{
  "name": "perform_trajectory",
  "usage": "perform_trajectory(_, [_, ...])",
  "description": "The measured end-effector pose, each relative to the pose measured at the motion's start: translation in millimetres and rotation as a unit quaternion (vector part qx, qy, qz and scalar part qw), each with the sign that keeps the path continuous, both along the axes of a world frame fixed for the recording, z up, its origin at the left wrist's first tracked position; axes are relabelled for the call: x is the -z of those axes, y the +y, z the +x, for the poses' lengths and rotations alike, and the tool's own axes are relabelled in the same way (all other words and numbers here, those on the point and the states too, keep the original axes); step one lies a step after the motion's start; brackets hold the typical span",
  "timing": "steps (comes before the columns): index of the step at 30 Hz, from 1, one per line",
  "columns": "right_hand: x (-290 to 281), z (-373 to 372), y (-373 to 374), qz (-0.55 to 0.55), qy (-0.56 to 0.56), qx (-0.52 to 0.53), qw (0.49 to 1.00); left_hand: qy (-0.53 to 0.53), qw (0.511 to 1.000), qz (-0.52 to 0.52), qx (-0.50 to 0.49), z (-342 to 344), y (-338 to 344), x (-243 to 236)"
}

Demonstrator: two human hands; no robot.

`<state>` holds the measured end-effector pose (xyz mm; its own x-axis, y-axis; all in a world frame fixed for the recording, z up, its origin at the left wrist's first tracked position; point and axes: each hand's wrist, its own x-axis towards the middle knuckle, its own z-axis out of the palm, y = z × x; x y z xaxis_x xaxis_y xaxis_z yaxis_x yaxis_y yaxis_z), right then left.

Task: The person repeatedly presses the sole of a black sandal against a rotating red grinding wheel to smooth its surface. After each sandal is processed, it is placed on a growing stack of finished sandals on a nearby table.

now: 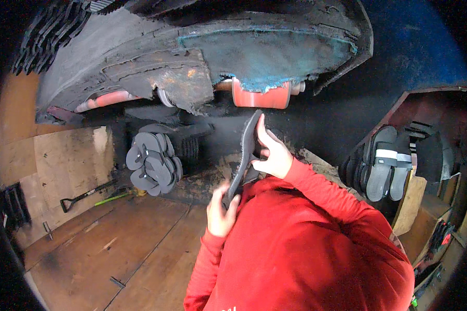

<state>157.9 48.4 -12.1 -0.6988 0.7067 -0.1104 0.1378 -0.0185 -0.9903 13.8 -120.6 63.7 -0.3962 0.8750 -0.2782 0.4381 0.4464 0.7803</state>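
in the head view, a dark sandal (248,139) is held up on edge in front of the person's red top (306,249), slanting from lower left to upper right. the left hand (222,213) grasps its lower end, thumb on one side and fingers on the other, while the right hand (275,155) grips it higher up, with the thumb lower down and the index finger stretched along toward the upper tip. that tip sits close below a red roller (261,99); whether the two touch is hard to tell. a ragged teal cloth (280,57) hangs over the roller, next to a worn grey flap (179,78) on its left, and farther left a second red roller (109,100) shows under the machine's dark cover. to the left of the hands, apart from them, lies a heap of grey sandals (163,173). beyond the heap, a pale wooden panel (72,160) stands along the side, with a black-handled tool (65,206) and a yellow-green stick (111,198) near its foot, beside brown wooden boards (109,249). on the right, grey sandals with pale straps (380,176) are propped up near a light wooden board (410,202).
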Motion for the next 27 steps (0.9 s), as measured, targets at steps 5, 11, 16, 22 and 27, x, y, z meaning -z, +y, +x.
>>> perform_trajectory(5, [24.3, -2.4, -4.5, -0.02, 0.062, -0.05, 0.997, -0.05, 0.995, 0.082, 0.0, 2.2, 124.8, 40.2])
perform_trajectory(11, [12.3, -3.8, 10.3, -0.254, 0.113, -0.032, 0.96, 0.154, 0.987, -0.022, 0.042, 3.1, 162.0, 31.8])
perform_trajectory(16, [21.7, -0.5, 41.7, -0.367, 0.069, 0.007, 0.928, 0.153, 0.985, -0.044, 0.068, 6.4, 188.8, 46.8])
perform_trajectory(22, [31.9, 5.2, 18.6, -0.031, -0.01, -0.011, 0.999, -0.004, 0.995, 0.098, -0.031, 20.1, 152.9, 58.8])
perform_trajectory(27, [30.8, 11.7, 7.2, 0.295, -0.1, 0.069, 0.948, -0.17, 0.965, 0.184, -0.078, 28.9, 136.7, 50.7])
